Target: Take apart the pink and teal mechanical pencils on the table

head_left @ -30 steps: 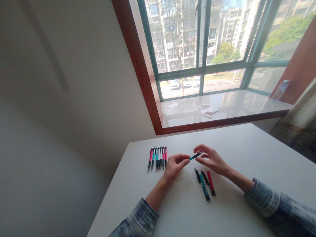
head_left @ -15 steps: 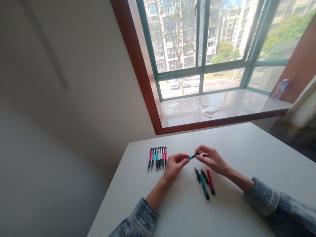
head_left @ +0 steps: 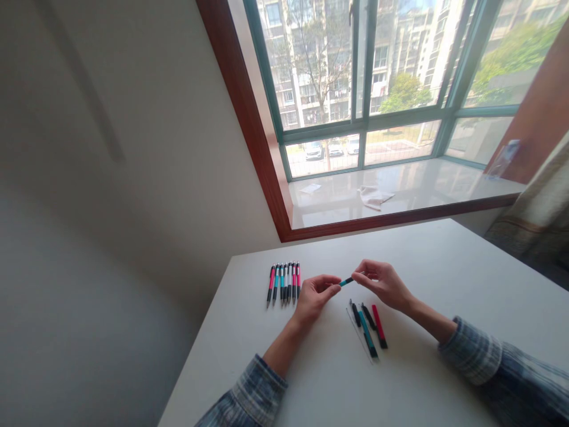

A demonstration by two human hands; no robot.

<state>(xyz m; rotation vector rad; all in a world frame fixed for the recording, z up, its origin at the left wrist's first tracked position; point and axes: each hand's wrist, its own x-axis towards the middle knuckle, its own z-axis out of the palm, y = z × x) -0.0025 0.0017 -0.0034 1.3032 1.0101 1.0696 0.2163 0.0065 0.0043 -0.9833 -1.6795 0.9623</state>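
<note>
A teal pen with a black grip is held between my two hands above the white table. My left hand pinches its teal end. At the dark end, my right hand has thumb and fingers closed around the tip. Below the hands lie loose pen parts: a teal barrel, a red barrel, black pieces with clips, and a thin refill. Left of my left hand, several assembled pens in pink, teal and white lie side by side in a row.
The white table reaches back to a window with a wooden frame. On the sill lie a crumpled cloth and a piece of paper, with a clear bottle at the right. A curtain hangs at the far right.
My right hand has shifted slightly to the right along the pen, and its fingers are drawn closer together at the tip. My left hand stays nearly still.
</note>
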